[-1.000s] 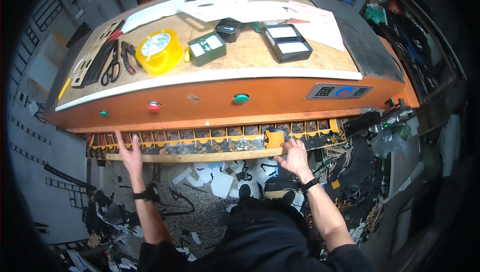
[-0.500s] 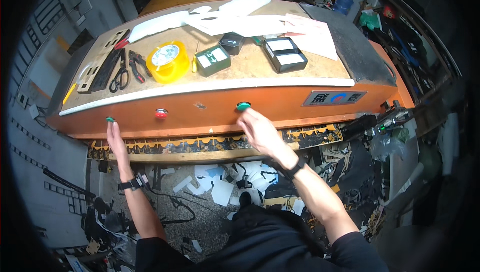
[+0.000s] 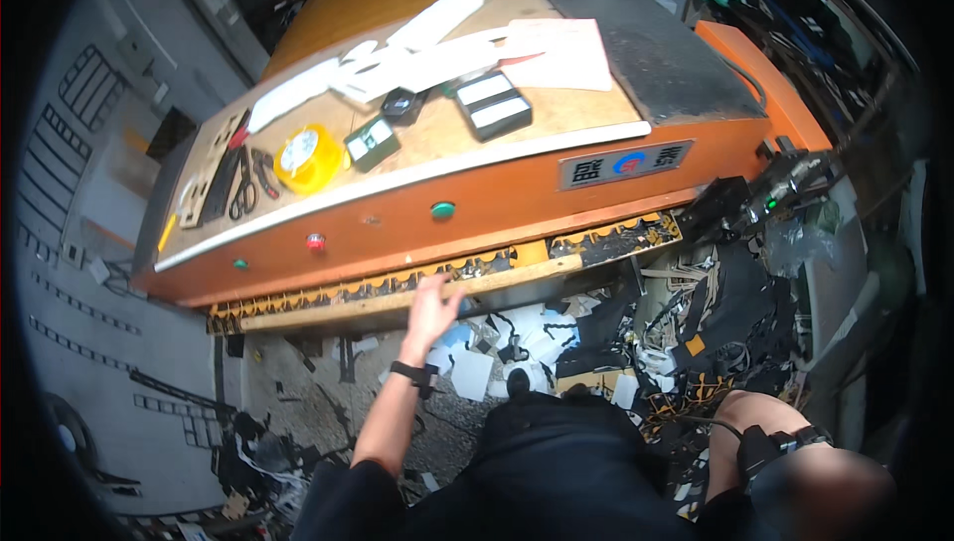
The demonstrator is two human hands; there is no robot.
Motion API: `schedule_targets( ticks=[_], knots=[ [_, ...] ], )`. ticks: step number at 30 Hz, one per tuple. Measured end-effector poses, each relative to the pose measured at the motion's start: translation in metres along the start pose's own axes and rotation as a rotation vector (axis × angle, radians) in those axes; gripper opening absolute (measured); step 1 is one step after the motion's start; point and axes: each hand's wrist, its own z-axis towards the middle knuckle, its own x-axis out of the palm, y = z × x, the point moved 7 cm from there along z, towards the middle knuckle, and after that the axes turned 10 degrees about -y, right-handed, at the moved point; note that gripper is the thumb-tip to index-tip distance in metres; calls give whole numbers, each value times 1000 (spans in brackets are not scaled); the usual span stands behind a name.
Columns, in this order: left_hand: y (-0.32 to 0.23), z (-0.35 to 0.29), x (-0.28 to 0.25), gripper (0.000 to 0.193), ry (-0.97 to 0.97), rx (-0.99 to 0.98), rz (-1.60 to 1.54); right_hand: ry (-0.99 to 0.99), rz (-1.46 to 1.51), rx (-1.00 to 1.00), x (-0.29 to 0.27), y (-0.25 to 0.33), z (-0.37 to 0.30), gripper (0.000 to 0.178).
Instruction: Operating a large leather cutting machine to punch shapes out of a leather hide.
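Note:
My left hand (image 3: 433, 310) reaches to the pale wooden strip (image 3: 517, 275) along the front of an orange machine (image 3: 378, 233). Its thumb is spread from the fingers and nothing shows in it; whether the fingertips touch the strip I cannot tell. Behind the strip runs a row of yellow curved pieces (image 3: 358, 285) among dark scraps. Above it on the orange front are a large green button (image 3: 442, 210), a red button (image 3: 316, 242) and a small green button (image 3: 239, 264), all untouched. My right hand (image 3: 830, 481) is at the lower right, close and smeared, its fingers unreadable.
On the machine's top lie scissors (image 3: 243, 193), a yellow tape roll (image 3: 304, 159), a green box (image 3: 372, 142), a black-and-white box (image 3: 494, 106) and paper sheets (image 3: 558, 54). Paper and black scraps (image 3: 471, 374) litter the floor. A metal mechanism (image 3: 785, 188) juts out at the right.
My left hand has left the small green button and moved right to the wooden strip. My right hand has left the large green button and drawn back to the lower right. The view has tilted.

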Motion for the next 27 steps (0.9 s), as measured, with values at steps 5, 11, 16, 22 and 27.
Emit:
schedule_targets(
  ticks=[5,11,16,22,27],
  knots=[
    [-54,-7,82,58,-91,127,78,-68,38,-58,-47,28,18,30],
    [-68,-9,107,73,37,-5,342,18,63,-81,-86,62,92,30],
    [-53,-13,112,82,43,-47,451,53,119,-18,-106,56,110,31],
    [-65,-21,116,81,143,-94,419,133,183,99,-124,40,148,32],
    [-64,-43,118,86,164,-146,410,150,269,207,-120,11,129,34]
  ],
)
